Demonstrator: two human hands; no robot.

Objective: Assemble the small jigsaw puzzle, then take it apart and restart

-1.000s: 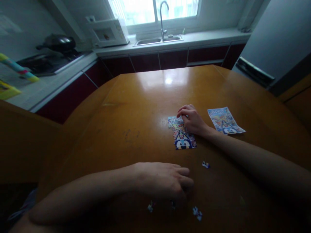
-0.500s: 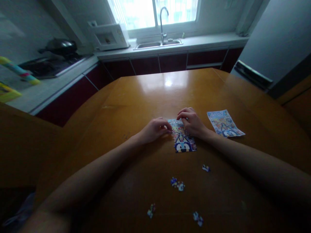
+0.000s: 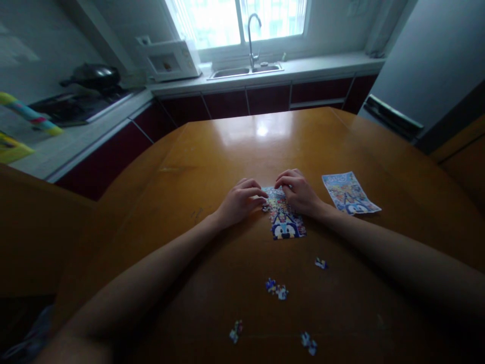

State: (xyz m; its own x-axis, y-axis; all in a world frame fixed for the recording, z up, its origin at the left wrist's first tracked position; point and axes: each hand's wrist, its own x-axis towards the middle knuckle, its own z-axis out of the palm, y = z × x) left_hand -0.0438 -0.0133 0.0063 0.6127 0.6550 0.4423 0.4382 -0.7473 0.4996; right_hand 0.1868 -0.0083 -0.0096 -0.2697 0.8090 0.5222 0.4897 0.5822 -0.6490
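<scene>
A partly assembled jigsaw puzzle (image 3: 285, 228), with a blue cartoon dog's face at its near end, lies flat between my hands. At its left edge, my left hand (image 3: 242, 201) has its thumb and fingers closed around a small puzzle piece (image 3: 265, 207), mostly covered by the fingertips. My right hand (image 3: 297, 191) lies over the upper right part, its curled fingers holding the puzzle down and hiding some of it. Closer to me are loose puzzle pieces: a small one (image 3: 321, 263), a cluster (image 3: 276, 288), and others at the front left (image 3: 235, 331) and front right (image 3: 308, 343).
A printed picture sheet (image 3: 350, 194) lies right of my right hand on the wooden table (image 3: 227, 151). Beyond the table, a counter carries a sink (image 3: 246, 71), a white microwave (image 3: 168, 60) and a stove with a dark pan (image 3: 94, 76).
The fingers of my left hand have lifted and shifted slightly, showing the small piece at the puzzle's left edge. My right hand stays almost in place.
</scene>
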